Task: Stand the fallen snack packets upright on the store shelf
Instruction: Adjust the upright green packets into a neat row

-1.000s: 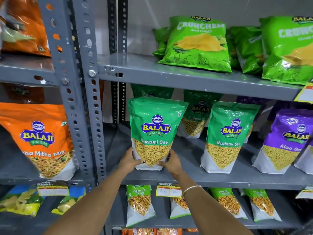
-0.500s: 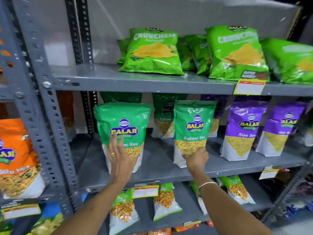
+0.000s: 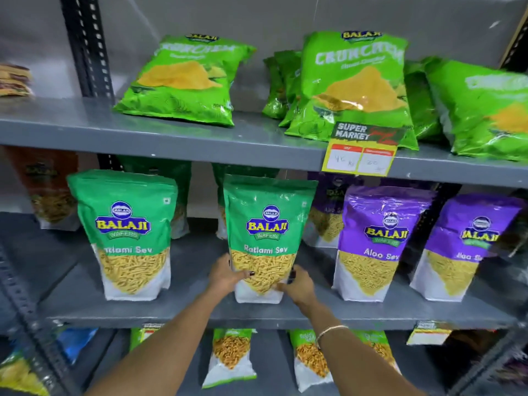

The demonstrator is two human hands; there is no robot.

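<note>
Two green Ratlami Sev packets stand upright on the grey middle shelf (image 3: 177, 310). My left hand (image 3: 225, 274) and my right hand (image 3: 297, 287) grip the lower sides of the second Ratlami Sev packet (image 3: 265, 224), at the shelf's centre. The first Ratlami Sev packet (image 3: 128, 224) stands alone to its left, untouched. Two purple Aloo Sev packets (image 3: 377, 238) (image 3: 460, 247) stand upright to the right. More green and purple packets stand behind them, partly hidden.
Light green Crunchem chip bags (image 3: 185, 81) (image 3: 354, 84) lean back on the top shelf (image 3: 171, 135), which carries a yellow price tag (image 3: 360, 158). Small green packets (image 3: 231, 355) stand on the bottom shelf. A perforated grey upright (image 3: 17, 295) frames the left side.
My left hand left the first Ratlami Sev packet and joined my right hand on the second one. The view shifted right and closer to the shelf.
</note>
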